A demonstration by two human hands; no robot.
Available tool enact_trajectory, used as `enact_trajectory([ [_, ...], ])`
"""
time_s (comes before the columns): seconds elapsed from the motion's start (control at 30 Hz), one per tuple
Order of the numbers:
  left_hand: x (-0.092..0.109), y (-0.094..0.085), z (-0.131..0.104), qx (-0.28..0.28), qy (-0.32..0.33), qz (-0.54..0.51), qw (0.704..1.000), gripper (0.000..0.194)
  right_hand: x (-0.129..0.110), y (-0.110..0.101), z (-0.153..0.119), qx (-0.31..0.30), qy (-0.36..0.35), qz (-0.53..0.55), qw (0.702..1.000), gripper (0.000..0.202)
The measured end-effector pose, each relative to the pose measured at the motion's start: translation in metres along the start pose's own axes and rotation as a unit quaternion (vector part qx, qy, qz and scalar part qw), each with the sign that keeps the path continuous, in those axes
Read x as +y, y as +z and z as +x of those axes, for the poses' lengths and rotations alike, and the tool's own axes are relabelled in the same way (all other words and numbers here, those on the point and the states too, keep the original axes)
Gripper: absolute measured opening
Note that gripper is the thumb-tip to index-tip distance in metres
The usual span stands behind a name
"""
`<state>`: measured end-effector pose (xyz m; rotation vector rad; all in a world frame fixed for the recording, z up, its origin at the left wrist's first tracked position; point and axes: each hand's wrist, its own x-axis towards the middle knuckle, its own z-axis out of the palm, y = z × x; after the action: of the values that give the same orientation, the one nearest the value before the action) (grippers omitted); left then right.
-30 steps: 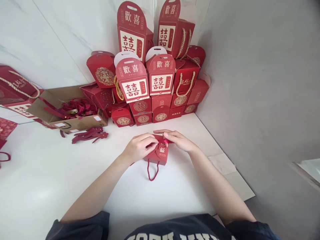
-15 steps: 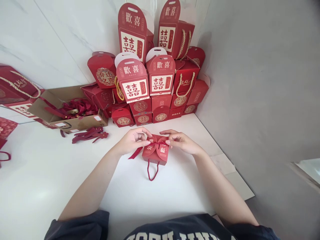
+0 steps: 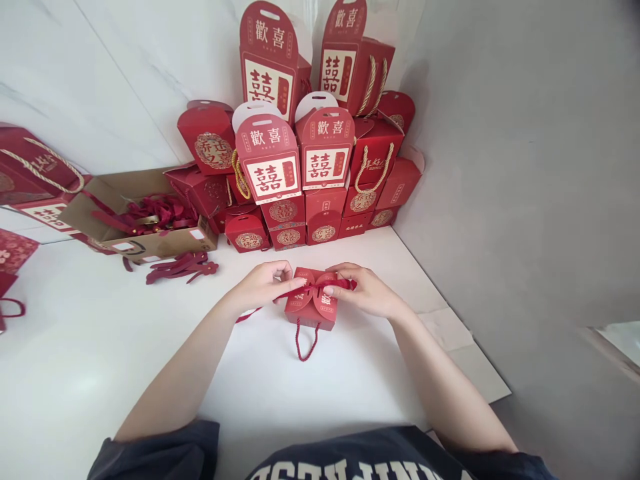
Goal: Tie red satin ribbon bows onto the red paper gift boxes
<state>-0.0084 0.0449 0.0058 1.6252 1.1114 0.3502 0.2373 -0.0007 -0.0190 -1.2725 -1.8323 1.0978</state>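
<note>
A small red gift box (image 3: pixel 311 311) with rounded top flaps lies on the white table, its dark red cord handle (image 3: pixel 307 347) hanging towards me. Across the flaps runs a dark red ribbon (image 3: pixel 250 314), whose loose tail trails out to the left. My left hand (image 3: pixel 270 287) pinches the ribbon at the box's left side, thumb over the flap. At the right side, my right hand (image 3: pixel 357 288) grips the ribbon between thumb and fingers, with a bit of it showing beyond the thumb.
Red boxes (image 3: pixel 267 157) stand stacked against the back wall. An open cardboard carton (image 3: pixel 165 245) of dark red ribbons is at the back left, with more ribbons (image 3: pixel 183 268) before it. A grey wall (image 3: pixel 500 167) rises on the right.
Both hands have shifted their hold on the ribbon. More ribbon shows by my right hand, and the left tail now lies farther left. The view has moved slightly.
</note>
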Motion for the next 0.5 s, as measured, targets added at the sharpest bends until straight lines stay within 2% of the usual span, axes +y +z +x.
enact_trajectory([
  [0.13,-0.004,0.001,0.002,-0.041,-0.014,-0.034,0.998,0.041,-0.003,0.01,-0.001,0.05,0.001,-0.073,0.996,0.025],
  [0.2,-0.005,-0.002,0.003,-0.046,-0.024,-0.028,0.998,0.04,-0.002,0.011,-0.001,0.055,0.005,-0.078,0.995,0.024],
  [0.37,-0.005,-0.013,0.002,-0.056,-0.049,-0.005,0.997,0.037,0.0,0.002,-0.001,-0.003,0.0,0.014,1.0,0.026],
  [0.5,-0.01,-0.023,0.001,-0.118,-0.079,0.025,0.99,0.036,0.003,-0.003,0.001,-0.055,-0.018,0.112,0.992,0.033],
])
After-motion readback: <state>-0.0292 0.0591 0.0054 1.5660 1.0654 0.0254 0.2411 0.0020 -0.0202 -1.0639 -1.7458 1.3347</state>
